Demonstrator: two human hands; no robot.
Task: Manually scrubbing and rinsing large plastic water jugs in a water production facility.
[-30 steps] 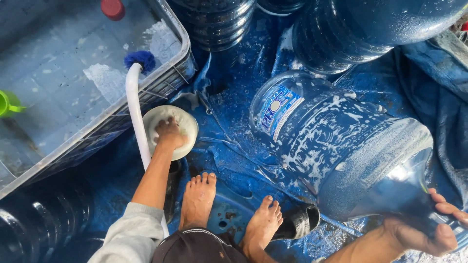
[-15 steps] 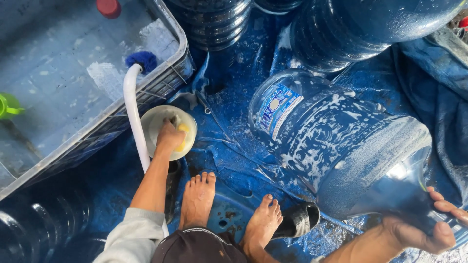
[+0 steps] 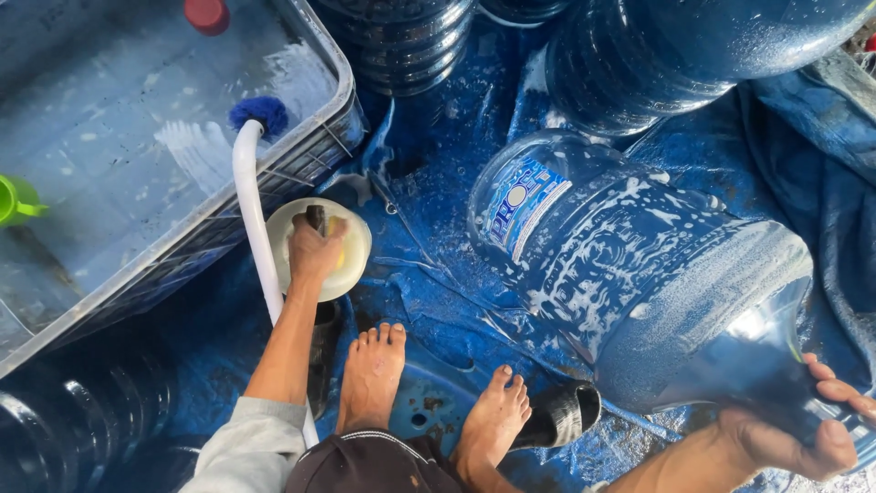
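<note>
The left arm runs straight out from a grey sleeve, forearm bare, and the left hand comes down from above on a round cream plastic bowl sitting on the wet blue floor. The fingers curl tight around a dark upright handle poking out of the bowl, with a patch of yellow, perhaps a sponge, showing just beside the knuckles; what exactly it is, I cannot tell. The bowl sits just beside a white hose that arcs up over the rim of a big grey plastic tub, a blue fitting at its end hanging over shallow soapy water.

Over on the right, the right hand is low at the frame's edge, palm under the base of a large clear blue water jug that lies tipped on its side, foam streaked all over it. The thumb and fingers wrap the rim of the base, spread wide, touching it, the neck end pointing away toward the upper left. A label shows on the jug's shoulder.

Two bare feet are planted on the floor between the two hands, and a black sandal rests against the right foot. More blue jugs stand at the top, well apart from both hands. A red cap and a green cup float in the tub.
</note>
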